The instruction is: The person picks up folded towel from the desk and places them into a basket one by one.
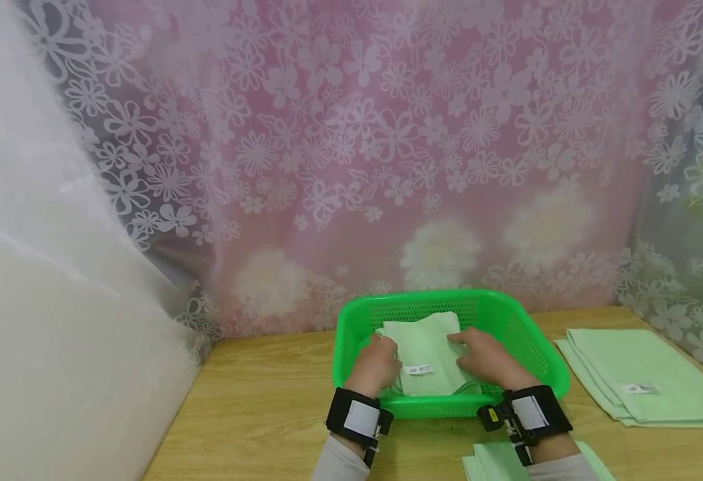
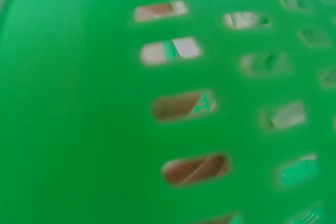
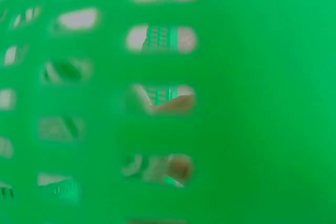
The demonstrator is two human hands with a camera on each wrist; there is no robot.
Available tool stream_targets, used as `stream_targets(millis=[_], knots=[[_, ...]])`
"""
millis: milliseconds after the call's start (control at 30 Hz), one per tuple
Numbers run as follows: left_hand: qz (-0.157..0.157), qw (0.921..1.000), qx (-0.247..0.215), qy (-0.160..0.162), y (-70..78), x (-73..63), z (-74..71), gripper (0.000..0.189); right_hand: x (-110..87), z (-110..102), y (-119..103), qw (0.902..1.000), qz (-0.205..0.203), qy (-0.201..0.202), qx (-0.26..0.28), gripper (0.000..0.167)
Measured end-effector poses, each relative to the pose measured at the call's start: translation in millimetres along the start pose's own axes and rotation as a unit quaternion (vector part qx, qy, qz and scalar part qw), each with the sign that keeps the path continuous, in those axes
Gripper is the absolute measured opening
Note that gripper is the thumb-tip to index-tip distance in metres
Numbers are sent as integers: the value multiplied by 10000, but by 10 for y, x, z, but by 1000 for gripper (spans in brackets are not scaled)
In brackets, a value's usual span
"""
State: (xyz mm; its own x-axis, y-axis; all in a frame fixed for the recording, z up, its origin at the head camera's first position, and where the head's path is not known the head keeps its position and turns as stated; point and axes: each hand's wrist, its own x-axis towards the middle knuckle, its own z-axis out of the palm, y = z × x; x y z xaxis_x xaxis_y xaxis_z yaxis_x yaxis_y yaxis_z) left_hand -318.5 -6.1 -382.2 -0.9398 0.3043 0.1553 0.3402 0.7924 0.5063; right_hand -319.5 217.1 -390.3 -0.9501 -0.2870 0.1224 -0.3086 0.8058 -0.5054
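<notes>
A folded pale green cloth with a small white label lies in a green plastic basket. My left hand is at the cloth's left edge, its fingers curled against that edge. On the opposite side, my right hand touches the cloth's right edge, index finger and thumb apart over it. Fingers beneath the cloth are hidden. Both wrist views are mostly filled by the basket wall, which also shows in the right wrist view as a slotted green wall; only bits of fingers show through.
Another folded green cloth lies on the wooden table, right of the basket. A further green cloth is partly covered by the right forearm at the near edge. A floral curtain hangs behind the table.
</notes>
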Motion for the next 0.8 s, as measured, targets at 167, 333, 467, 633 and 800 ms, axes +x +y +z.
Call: stream_targets(millis=[167,333,467,633,800], knots=[[-133,9994,-325,71,-7,-1,-8,17,-13,2,53,9998,153,-31,148,50],[-206,9995,-236,52,-39,0,6,23,-16,1,67,9996,258,24,-113,44],[-304,9992,-231,-99,-63,7,15,26,-27,0,82,9990,385,66,-201,36],[-357,9984,-373,-214,-77,8,-6,28,-14,-14,98,9987,489,34,-155,32],[-370,9984,-337,-273,-53,-4,-32,27,-8,-21,95,9988,438,-7,-225,34]])
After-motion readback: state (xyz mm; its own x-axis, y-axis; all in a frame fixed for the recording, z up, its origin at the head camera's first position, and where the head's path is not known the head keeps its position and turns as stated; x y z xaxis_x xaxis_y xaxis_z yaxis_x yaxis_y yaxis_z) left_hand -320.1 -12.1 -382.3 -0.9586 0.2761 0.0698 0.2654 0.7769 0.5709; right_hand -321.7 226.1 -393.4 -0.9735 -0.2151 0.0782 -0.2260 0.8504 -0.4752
